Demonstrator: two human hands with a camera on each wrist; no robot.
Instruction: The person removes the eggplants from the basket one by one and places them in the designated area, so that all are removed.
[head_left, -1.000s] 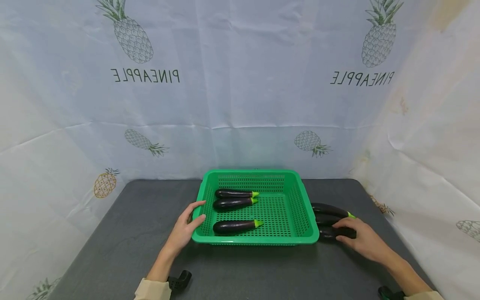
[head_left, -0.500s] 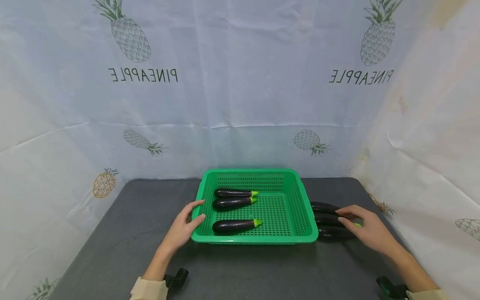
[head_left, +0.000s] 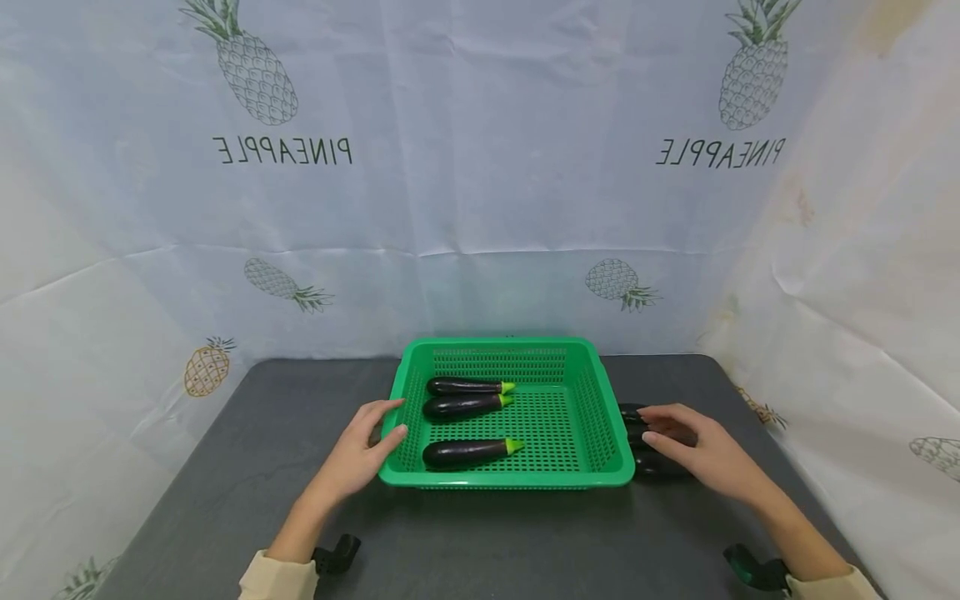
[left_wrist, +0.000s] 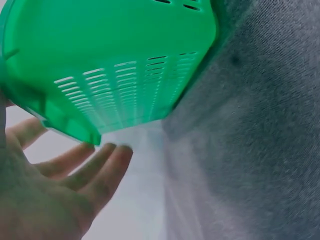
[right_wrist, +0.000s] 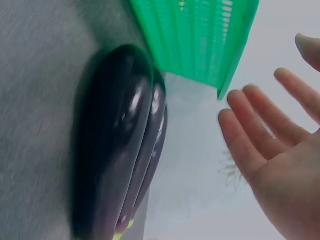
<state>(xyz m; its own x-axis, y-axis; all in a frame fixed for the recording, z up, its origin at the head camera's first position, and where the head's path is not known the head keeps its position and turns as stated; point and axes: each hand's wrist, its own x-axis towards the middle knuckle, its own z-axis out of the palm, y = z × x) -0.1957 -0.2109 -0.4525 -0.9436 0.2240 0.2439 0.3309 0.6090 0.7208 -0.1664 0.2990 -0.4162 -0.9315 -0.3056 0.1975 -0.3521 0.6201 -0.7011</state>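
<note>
Grey tabletop bears a green basket, right grip above eggplants.

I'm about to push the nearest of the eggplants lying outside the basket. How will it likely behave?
The nearest eggplant will probably roll, its body being long and rounded, though the two eggplants close beside it may stop it on their side. Its glossy skin could be slippery to grip. Plump and unwrinkled, it looks firm rather than floppy.
</note>
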